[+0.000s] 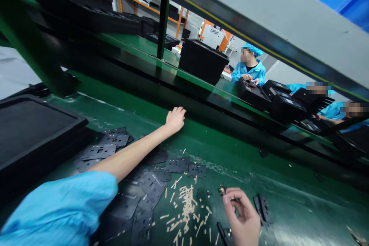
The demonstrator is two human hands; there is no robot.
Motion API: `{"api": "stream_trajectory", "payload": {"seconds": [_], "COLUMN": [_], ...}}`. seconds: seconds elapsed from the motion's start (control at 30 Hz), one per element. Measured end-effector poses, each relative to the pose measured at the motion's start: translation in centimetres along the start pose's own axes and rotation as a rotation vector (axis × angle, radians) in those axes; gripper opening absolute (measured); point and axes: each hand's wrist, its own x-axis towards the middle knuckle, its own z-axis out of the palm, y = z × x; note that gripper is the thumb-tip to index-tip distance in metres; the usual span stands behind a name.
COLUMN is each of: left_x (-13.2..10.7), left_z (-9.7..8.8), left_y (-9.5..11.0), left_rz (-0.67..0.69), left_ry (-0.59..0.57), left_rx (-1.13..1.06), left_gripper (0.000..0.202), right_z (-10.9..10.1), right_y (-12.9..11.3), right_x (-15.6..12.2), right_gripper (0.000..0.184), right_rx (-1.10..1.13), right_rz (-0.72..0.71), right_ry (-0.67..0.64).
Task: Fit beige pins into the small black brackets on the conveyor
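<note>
My left hand [175, 119] reaches to the back of the green bench, beside the dark ledge. Its fingers curl down and their tips are hidden, so I cannot make out what they hold, if anything. Lower right, my right hand [243, 215] is closed, thumb and forefinger pinched at a small dark part [221, 189] with pale specks. Left of it, small tan strips [188, 203] lie scattered in a loose pile. Flat black plates with cut-outs [150, 186] spread beneath and beside my left forearm. A black handle-like object [221, 233] lies just left of my right wrist.
A large black tray [37, 127] stands at the left. Thin black pieces [262, 209] lie right of my right hand. A metal tool tip [356, 235] shows at lower right. Beyond the ledge are black boxes [201, 59] and co-workers in blue [250, 71]. A grey beam [259, 11] crosses overhead.
</note>
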Motion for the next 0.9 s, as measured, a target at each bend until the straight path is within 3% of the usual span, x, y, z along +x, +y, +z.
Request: {"api": "stream_trajectory", "payload": {"seconds": [0.1,0.2,0.33,0.47,0.63,0.73,0.83,0.9], "left_x": [4.7,6.8,7.3,6.3,2.1,-3.1,-9.0,-12.3], "left_z": [1.3,2.5,3.3,2.9,1.1,-0.4,-2.3,-3.7], "left_y": [-1.3,-2.2,-3.0,-2.7,1.1,4.4,6.8,7.7], "left_rz": [-0.087,-0.126,-0.156,-0.209,-0.184,-0.120,-0.033,0.002], "left_ry": [-0.004,-0.075,-0.189,-0.242,-0.166,-0.175,-0.232,-0.326], "left_rx": [0.037,0.027,-0.058,-0.221,-0.515,-0.716,-0.903,-1.237], "left_gripper": [0.032,0.031,0.029,0.028,0.024,0.012,0.020,0.027], "right_z": [0.0,0.1,-0.2,-0.1,0.4,1.1,1.9,2.4], "right_y": [1.6,2.4,2.3,1.8,1.2,0.3,-1.3,-2.8], "right_x": [-0.3,-0.2,-0.1,-0.3,-0.2,0.6,1.5,1.9], "right_gripper": [0.016,0.019,0.021,0.023,0.024,0.021,0.016,0.013], "right_rx": [0.016,0.018,0.019,0.017,0.087,0.159,0.233,0.258], "right_rz": [0.012,-0.010,0.015,0.049,0.102,0.120,0.029,-0.011], "right_ry": [0.008,0.017,0.000,-0.040,-0.033,-0.063,-0.030,0.014]}}
